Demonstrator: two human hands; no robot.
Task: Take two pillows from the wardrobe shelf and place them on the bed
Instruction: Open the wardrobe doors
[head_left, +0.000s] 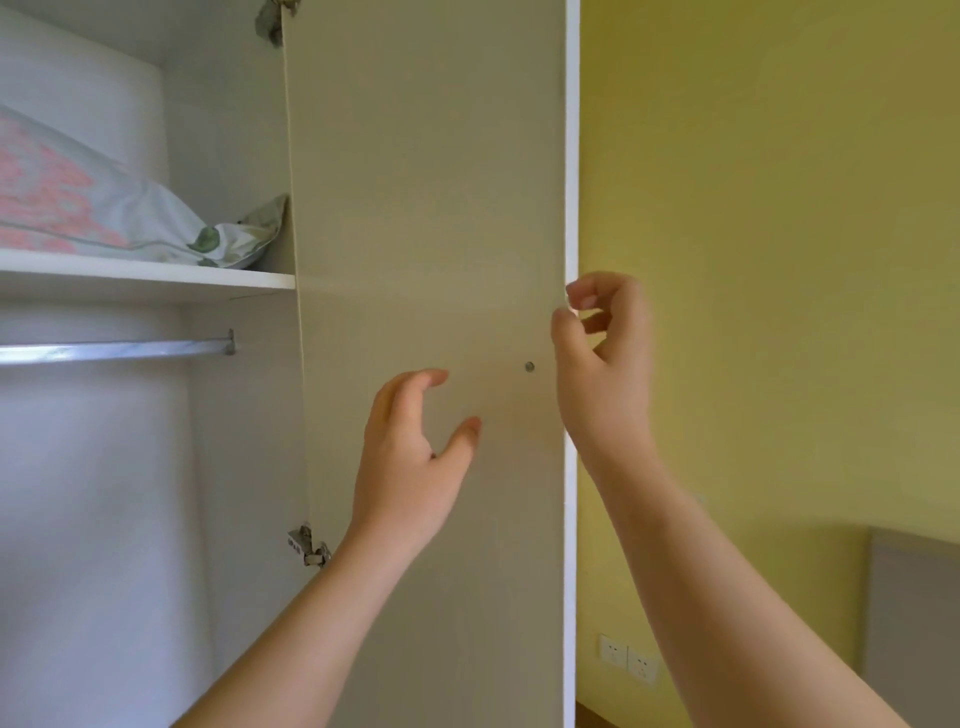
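Fingers (582, 299) curled at wardrobe door (431, 208) edge, yellow wall (779, 260) beyond

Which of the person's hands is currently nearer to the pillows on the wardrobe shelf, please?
Left. The left hand hovers open by the door's inner face, below and right of the pillows; the right hand is farther right at the door's edge.

Soft daylight, perhaps from behind, wardrobe interior (104, 467) shaded, edges slightly bowed

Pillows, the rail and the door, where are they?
pillows (78, 202), head view, on the pink patterned cover.
rail (114, 349), head view, on the metal bar's middle.
door (426, 182), head view, on its bare inner face.
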